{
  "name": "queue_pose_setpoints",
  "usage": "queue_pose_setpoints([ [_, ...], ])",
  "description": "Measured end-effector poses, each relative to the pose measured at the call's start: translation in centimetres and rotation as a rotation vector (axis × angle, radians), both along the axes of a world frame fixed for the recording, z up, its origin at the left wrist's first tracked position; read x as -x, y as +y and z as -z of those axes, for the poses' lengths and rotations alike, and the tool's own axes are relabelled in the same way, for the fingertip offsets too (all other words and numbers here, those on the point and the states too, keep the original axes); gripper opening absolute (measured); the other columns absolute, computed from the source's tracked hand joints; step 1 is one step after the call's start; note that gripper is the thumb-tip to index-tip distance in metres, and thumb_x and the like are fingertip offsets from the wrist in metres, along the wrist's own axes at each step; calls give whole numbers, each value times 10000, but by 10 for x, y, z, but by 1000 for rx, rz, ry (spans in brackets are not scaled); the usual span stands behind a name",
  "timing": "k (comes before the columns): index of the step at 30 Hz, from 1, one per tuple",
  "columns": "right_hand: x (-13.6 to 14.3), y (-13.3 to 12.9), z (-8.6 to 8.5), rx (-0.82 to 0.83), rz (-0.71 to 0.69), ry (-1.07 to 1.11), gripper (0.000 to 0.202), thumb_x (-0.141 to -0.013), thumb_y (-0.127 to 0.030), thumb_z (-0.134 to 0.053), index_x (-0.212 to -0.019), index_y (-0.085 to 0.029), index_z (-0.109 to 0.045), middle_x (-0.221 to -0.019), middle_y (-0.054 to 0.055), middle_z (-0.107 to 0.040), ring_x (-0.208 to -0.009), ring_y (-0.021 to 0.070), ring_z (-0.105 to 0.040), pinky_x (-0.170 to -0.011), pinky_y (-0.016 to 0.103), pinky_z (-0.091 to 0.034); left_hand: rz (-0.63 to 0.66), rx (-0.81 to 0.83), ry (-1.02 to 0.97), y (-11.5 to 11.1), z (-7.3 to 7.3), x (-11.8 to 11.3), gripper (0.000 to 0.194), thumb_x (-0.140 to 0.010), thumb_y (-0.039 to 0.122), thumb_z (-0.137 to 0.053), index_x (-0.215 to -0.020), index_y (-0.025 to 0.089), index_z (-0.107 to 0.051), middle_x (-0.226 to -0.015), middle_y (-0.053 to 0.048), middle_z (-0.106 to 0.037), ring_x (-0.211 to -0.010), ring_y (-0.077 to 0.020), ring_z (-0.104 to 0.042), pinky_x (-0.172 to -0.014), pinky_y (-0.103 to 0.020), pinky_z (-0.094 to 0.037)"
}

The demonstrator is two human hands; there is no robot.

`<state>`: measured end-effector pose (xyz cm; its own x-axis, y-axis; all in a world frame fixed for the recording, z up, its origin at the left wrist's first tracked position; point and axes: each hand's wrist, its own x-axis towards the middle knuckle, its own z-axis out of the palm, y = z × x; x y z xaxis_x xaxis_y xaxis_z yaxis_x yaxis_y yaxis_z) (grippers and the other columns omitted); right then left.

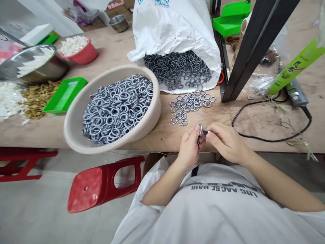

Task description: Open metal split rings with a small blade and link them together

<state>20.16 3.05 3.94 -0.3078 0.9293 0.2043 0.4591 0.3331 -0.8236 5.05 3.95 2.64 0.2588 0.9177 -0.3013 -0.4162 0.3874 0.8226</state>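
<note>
My left hand is closed, pinching a grey ring between thumb and fingers at the table's front edge. Close against it, my right hand is also closed, its thumb and fingertips pinched on a small dark piece that meets the ring; its exact kind is too small to tell. Just beyond my hands lies a loose scatter of grey rings. A beige basin heaped with similar rings stands to the left. Behind the scatter, a white sack lies open with darker rings spilling at its mouth.
A black metal post rises right of the sack. Further right are a black cable and a power strip. Leftward stand a green tray, a steel bowl and a red bowl. A red stool is below.
</note>
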Motion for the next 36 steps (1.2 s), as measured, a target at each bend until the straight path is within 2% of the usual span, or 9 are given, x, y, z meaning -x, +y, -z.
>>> queue_pose_setpoints([
  [5,3,-9,-9,-101,-38,-152,352,-1029,-391,-399,-751,-200,-498,-774,26,-577,-682,144,-499,-624,283,-310,-18,-3,10,-1,0,-1,412,-827,483,-676,-682,173,-446,-573,61,-382,-460,-40,-317,-423,-168,-236],
  [9,-1,-2,-1,-95,42,-209,387,-1024,-434,-389,-726,-207,-483,-718,18,-560,-642,147,-488,-602,287,-294,45,3,-30,-6,1,1,438,-821,499,-687,-677,174,-431,-569,69,-354,-448,-33,-298,-422,-167,-223],
  [14,-20,41,23,3,363,-328,443,-1019,-519,-337,-815,-210,-581,-755,43,-636,-699,199,-577,-612,297,-332,171,-15,-40,-12,4,9,462,-824,535,-674,-661,177,-431,-557,64,-374,-432,-41,-328,-409,-177,-243],
  [18,-18,81,34,-45,378,-608,412,-948,-525,-506,-1178,-202,-618,-1127,131,-688,-881,285,-645,-681,336,-395,107,8,30,-2,8,22,356,-802,485,-712,-824,149,-597,-666,16,-568,-459,-51,-434,-412,-182,-310],
  [22,-8,108,37,-17,368,-750,348,-924,-384,-562,-1180,-158,-630,-1200,192,-656,-887,315,-650,-703,373,-418,44,33,15,11,11,37,356,-789,350,-719,-1078,154,-649,-694,12,-617,-488,-61,-485,-428,-173,-359],
  [25,-7,103,30,10,311,-543,228,-928,-352,-552,-970,-157,-662,-1005,143,-691,-822,265,-625,-684,346,-410,32,74,-45,19,13,41,304,-770,315,-674,-1033,171,-622,-734,0,-635,-534,-87,-534,-430,-183,-386],
  [30,4,43,13,336,78,278,341,-922,-517,-557,-829,-193,-599,-687,-9,-590,-595,134,-514,-578,266,-396,27,37,-6,17,16,21,363,-802,506,-695,-897,184,-555,-800,5,-609,-513,-53,-459,-386,-162,-257],
  [33,17,12,15,369,147,482,341,-865,-536,-644,-829,-203,-579,-703,-19,-577,-628,132,-525,-601,262,-434,17,-29,47,9,18,5,423,-793,579,-702,-867,193,-547,-696,46,-507,-503,-42,-398,-407,-153,-246],
  [36,20,5,23,273,252,514,308,-832,-479,-708,-924,-219,-572,-831,-2,-604,-749,148,-559,-685,271,-464,-6,-61,54,4,16,-1,425,-796,566,-710,-798,189,-514,-652,55,-457,-507,-41,-367,-436,-151,-271],
])
